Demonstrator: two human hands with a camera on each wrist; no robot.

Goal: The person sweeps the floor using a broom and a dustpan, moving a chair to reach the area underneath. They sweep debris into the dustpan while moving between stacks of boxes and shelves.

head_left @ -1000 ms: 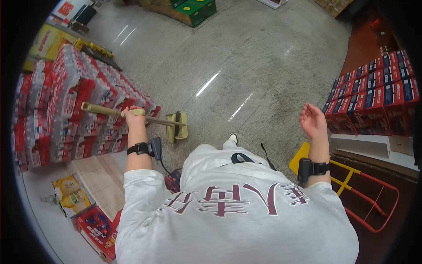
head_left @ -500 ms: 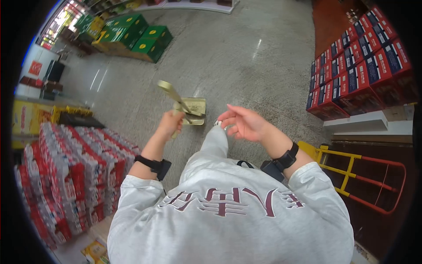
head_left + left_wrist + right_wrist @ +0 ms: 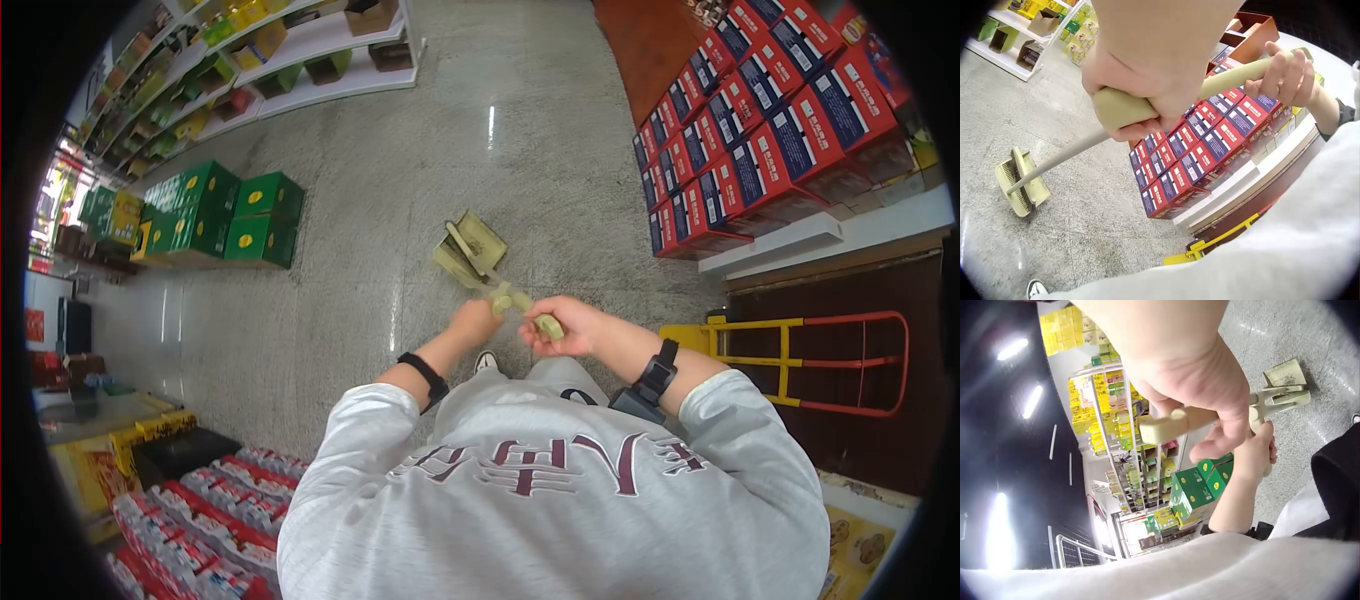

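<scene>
My left hand (image 3: 474,323) grips the pale green cross handle of a long-handled dustpan (image 3: 1039,191). The dustpan rests on the floor ahead of my feet, its pole running down from my fist. A broom with a pale green handle (image 3: 1163,430) leans along that pole, its comb-toothed head (image 3: 1012,187) standing at the pan. My right hand (image 3: 568,325) holds the upper end of the broom handle with curled fingers and thumb, just right of the left hand. The handle's tip sticks out past the right hand. My left palm is hidden.
Stacked red and blue boxes (image 3: 750,140) line the right side. A yellow and red hand truck (image 3: 790,365) lies at lower right. Green cartons (image 3: 205,215) stand at left, below white shelves (image 3: 330,85). Plastic-wrapped bottle packs (image 3: 220,510) fill the lower left.
My view has turned left. The left hand has brought the broom and dustpan round in front of me. My right hand, earlier bare and away, has come to the broom handle and taken hold.
</scene>
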